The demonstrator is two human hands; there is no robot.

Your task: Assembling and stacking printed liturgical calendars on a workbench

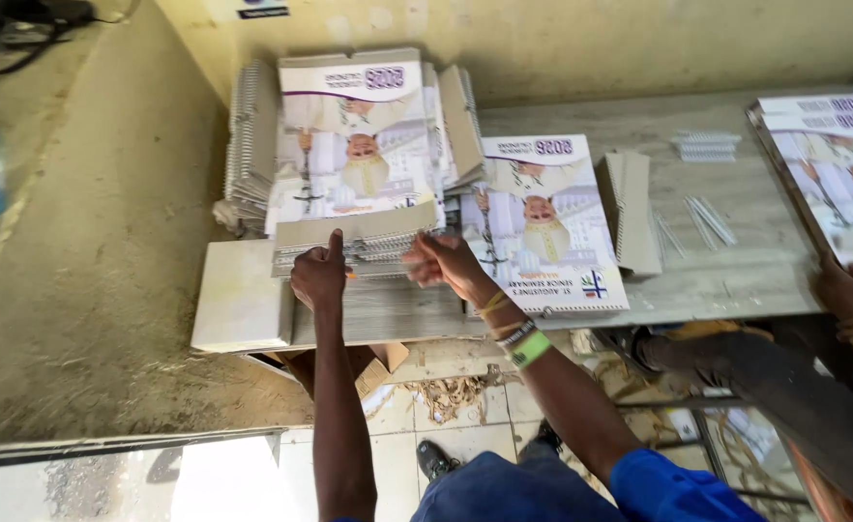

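A tall stack of wire-bound calendars with a printed picture cover sits at the table's left end. My left hand rests on the stack's near edge, fingers curled, index finger up against the card backing. My right hand pinches the near right corner of the same stack; bracelets and a green wristband are on that wrist. A single calendar lies flat just to the right of my right hand.
Grey card pieces and loose wire bindings lie mid-table. Another calendar stack sits at the right, with another person's hand at its near edge. A white board juts off the table's left end.
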